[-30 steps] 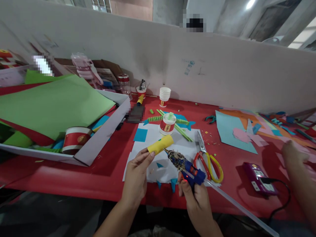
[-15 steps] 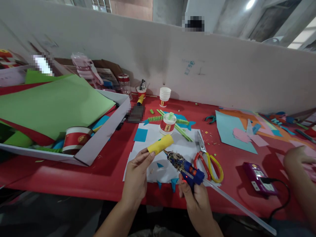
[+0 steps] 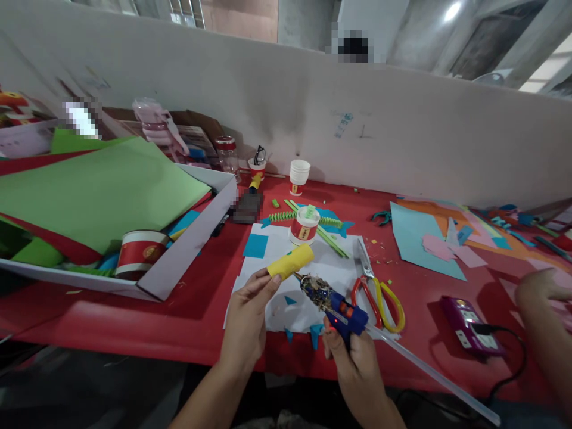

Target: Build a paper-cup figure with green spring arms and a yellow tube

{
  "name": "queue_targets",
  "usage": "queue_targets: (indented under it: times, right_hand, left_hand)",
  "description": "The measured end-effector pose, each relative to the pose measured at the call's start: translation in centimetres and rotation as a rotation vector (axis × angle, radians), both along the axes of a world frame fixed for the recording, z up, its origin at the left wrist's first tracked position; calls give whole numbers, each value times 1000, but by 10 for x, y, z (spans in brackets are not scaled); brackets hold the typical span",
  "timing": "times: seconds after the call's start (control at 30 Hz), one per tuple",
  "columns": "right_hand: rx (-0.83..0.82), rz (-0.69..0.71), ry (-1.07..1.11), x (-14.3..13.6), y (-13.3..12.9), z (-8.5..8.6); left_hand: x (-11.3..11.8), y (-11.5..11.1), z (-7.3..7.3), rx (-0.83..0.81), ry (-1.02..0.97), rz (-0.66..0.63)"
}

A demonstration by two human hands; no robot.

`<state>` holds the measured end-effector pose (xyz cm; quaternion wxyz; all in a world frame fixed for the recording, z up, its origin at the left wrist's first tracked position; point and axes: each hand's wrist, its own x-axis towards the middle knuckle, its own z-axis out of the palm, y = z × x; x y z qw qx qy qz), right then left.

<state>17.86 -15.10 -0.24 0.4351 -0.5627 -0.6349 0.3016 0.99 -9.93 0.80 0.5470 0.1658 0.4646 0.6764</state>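
A rolled yellow paper tube [image 3: 292, 262] is pinched in the fingers of my left hand [image 3: 250, 304]. My right hand [image 3: 355, 357] grips a blue hot glue gun [image 3: 342, 310], its barrel crusted with dried glue and scraps, a small red light lit. The gun's nozzle points up-left, at or very near the tube's lower edge; contact is hard to tell. A long clear glue stick [image 3: 433, 369] sticks out of its back. Beneath both hands lies white paper [image 3: 268, 304] with blue scraps. Just beyond the tube stands a red-and-white paper cup [image 3: 304, 226] with green folded-paper strips beside it.
Red-and-yellow-handled scissors [image 3: 378, 292] lie right of the paper. A purple power socket box [image 3: 469, 328] with a black cable is farther right, near another person's arm [image 3: 543, 304]. At left stands a white box [image 3: 187, 238] of coloured sheets. Stacked cups [image 3: 299, 177] stand near the partition.
The glue gun's nozzle has shifted very slightly left along the tube's lower edge. Both hands keep almost the same place and hold; the view has moved slightly.
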Motion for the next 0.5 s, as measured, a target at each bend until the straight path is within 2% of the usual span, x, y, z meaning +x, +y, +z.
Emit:
queue_targets:
  times: [0.27, 0.5]
  right_hand:
    - [-2, -13, 12, 1, 5, 6]
    - [-22, -45, 44, 6, 4, -3]
  left_hand:
    - [0, -1, 1, 4, 4, -4]
    - [-1, 1, 2, 5, -19, 13]
